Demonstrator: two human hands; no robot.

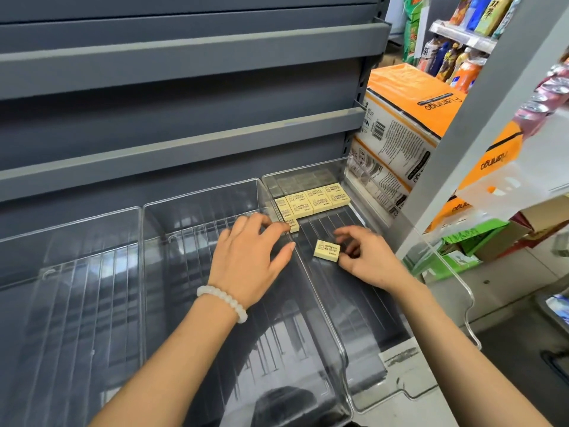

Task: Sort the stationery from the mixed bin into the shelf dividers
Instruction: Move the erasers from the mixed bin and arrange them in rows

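Two bare forearms reach in from the bottom edge, and the right hand point(366, 257) pinches a pale yellow eraser point(327, 250) between thumb and fingertips, holding it tilted over the ribbed floor of the right clear bin point(397, 318), the landmark for all that follows. At the far end of that bin a block of matching erasers point(314, 198) lies flat in rows; about eight can be counted, though reflections in the back wall make the count unsure. One more eraser point(294, 225) lies against the bin's left wall, just in front of the block, partly hidden by the fingers of the left hand point(249, 257). That hand, with a white bead bracelet point(223, 302) at its wrist, is spread with relaxed fingers over the wall between this bin and the middle clear bin point(197, 272); whether its fingertips touch the eraser cannot be told. Between the block and the bin's near lip the floor is bare, leaving open room. Left of the middle bin sits a third clear bin point(67, 288), cut off by the picture's edge. Behind the bins rise grey shelves point(184, 60). Right of the landmark bin stand orange-and-white packs point(409, 118), partly hidden by a pale upright post point(474, 118).
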